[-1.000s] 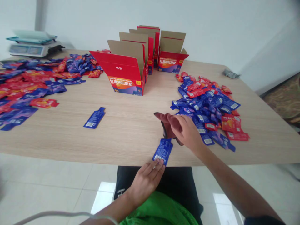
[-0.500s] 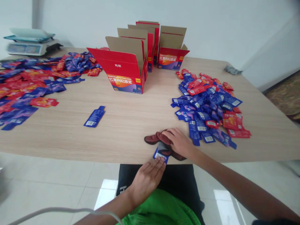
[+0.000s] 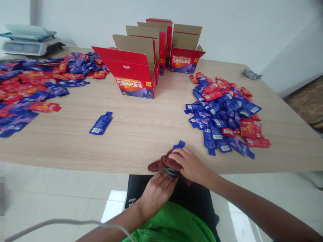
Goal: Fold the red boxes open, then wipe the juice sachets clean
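At the table's front edge, a brown cloth (image 3: pixel 159 164) with a dark border lies bunched over a blue sachet (image 3: pixel 180 145), whose spout end sticks out beyond the cloth. My right hand (image 3: pixel 190 166) is closed on the cloth, pressing it onto the sachet. My left hand (image 3: pixel 160 186) is at the near end, fingers together, by a dark grey fold of the cloth; the sachet's lower end is hidden there. Another blue sachet (image 3: pixel 101 123) lies alone to the left, barcode up.
A pile of blue and red sachets (image 3: pixel 222 114) lies on the right, a larger spread (image 3: pixel 32 84) on the left. Several open red cartons (image 3: pixel 135 77) stand at the back. A scale (image 3: pixel 30 43) sits back left, a grey crumpled cloth (image 3: pixel 251 74) back right. A cable (image 3: pixel 63 221) crosses the lower left.
The brown cloth has moved down and left, toward the table edge. It now covers the sachet's middle, and the spout end shows at the top. My right hand moved with it.
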A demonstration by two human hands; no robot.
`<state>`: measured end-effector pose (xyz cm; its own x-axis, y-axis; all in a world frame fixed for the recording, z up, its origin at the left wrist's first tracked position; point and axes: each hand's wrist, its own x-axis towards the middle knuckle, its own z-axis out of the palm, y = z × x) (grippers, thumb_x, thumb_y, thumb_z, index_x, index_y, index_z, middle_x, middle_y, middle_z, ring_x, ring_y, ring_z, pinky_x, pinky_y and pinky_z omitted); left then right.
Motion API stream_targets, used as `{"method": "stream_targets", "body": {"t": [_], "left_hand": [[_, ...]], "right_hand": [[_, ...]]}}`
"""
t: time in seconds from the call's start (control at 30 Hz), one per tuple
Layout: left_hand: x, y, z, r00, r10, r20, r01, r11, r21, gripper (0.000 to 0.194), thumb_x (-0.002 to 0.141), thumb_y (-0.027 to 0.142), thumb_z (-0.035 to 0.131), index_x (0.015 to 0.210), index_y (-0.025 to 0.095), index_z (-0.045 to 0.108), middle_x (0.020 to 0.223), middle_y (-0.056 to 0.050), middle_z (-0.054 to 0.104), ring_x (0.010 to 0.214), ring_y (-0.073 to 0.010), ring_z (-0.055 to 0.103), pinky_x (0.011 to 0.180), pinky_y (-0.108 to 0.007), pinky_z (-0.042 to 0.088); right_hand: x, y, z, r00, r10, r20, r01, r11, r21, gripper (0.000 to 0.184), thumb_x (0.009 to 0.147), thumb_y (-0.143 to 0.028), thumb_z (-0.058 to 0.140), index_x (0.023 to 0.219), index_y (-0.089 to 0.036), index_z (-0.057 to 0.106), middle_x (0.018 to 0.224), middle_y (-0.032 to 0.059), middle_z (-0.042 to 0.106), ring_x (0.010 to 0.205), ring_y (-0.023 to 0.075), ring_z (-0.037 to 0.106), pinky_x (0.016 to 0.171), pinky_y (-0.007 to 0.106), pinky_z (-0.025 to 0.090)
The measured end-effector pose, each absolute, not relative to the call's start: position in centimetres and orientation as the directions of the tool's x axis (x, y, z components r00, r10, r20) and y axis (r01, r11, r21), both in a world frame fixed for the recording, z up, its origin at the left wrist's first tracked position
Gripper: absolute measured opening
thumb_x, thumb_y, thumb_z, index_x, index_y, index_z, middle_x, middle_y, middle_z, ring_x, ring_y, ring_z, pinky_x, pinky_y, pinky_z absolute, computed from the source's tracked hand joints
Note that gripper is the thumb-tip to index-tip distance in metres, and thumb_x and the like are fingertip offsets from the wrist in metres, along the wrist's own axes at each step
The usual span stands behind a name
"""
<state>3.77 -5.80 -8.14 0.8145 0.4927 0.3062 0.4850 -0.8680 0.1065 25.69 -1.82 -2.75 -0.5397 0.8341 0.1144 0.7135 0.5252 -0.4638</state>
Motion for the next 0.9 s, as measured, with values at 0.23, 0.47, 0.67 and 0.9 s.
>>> {"method": "stream_targets", "body": {"t": [0.23, 0.47, 0.67, 0.9], "left_hand": [[3.7, -5.6, -7.9, 0.821, 0.473, 0.318, 0.481, -0.875, 0.059, 0.038, 0.106, 0.013, 0.049, 0.143, 0.011, 0.058, 0.147, -0.013, 0.064, 0.138, -0.0218, 0.059, 0.112, -0.035, 0.046], [3.7, -5.7, -8.0, 0.821, 0.485, 0.302, 0.486, -0.870, 0.076, 0.036, 0.105, 0.013, 0.051, 0.141, 0.011, 0.059, 0.132, -0.013, 0.073, 0.120, -0.0219, 0.070, 0.101, -0.035, 0.053], [3.9, -5.7, -8.1, 0.830, 0.486, 0.273, 0.468, -0.874, 0.134, 0.024, 0.104, 0.010, 0.052, 0.120, 0.014, 0.069, 0.103, -0.008, 0.079, 0.093, -0.0207, 0.074, 0.089, -0.034, 0.055], [3.9, -5.5, -7.4, 0.810, 0.482, 0.335, 0.491, -0.869, 0.064, 0.037, 0.106, 0.009, 0.044, 0.138, 0.011, 0.062, 0.142, -0.011, 0.068, 0.132, -0.0213, 0.064, 0.105, -0.034, 0.050]], "right_hand": [[29.2, 6.5, -3.8, -0.421, 0.893, 0.157, 0.852, 0.449, -0.268, 0.042, 0.097, -0.009, 0.053, 0.136, -0.021, 0.060, 0.127, 0.0130, 0.066, 0.116, 0.0308, 0.057, 0.104, 0.049, 0.049], [27.9, 2.3, 1.2, -0.280, 0.896, 0.345, 0.781, 0.421, -0.460, 0.035, 0.102, -0.023, 0.055, 0.137, -0.024, 0.054, 0.131, 0.0125, 0.065, 0.121, 0.0305, 0.060, 0.107, 0.049, 0.048], [26.5, -2.1, -3.3, -0.540, 0.835, 0.106, 0.714, 0.521, -0.468, 0.045, 0.090, -0.005, 0.057, 0.130, -0.024, 0.059, 0.130, 0.0097, 0.064, 0.117, 0.0273, 0.058, 0.104, 0.047, 0.050], [29.6, 5.9, -3.8, -0.387, 0.908, 0.157, 0.867, 0.417, -0.273, 0.043, 0.095, -0.007, 0.052, 0.135, -0.021, 0.059, 0.128, 0.0130, 0.065, 0.117, 0.0314, 0.057, 0.103, 0.050, 0.049]]}}
